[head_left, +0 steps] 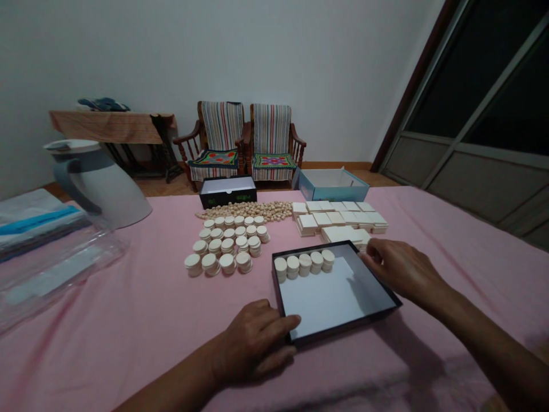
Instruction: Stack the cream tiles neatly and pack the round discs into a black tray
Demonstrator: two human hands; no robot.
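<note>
Five pale round wooden disc stacks (304, 264) sit in your shallow black cardboard box (343, 327), many more outside; left hand (257, 339) grip released, right hand (398, 268) grip: cannot tell.

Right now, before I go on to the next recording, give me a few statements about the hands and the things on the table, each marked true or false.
1. The left hand rests at the near left corner of the black box. True.
2. The black box holds a row of square tiles. False: it holds a row of round discs along its far wall.
3. The right hand is at the box's far right edge, beside the square tiles. True.
4. The white jug stands right of the box. False: it stands at the table's left.
5. The beads fill the blue box. False: they lie on the pink cloth.
</note>
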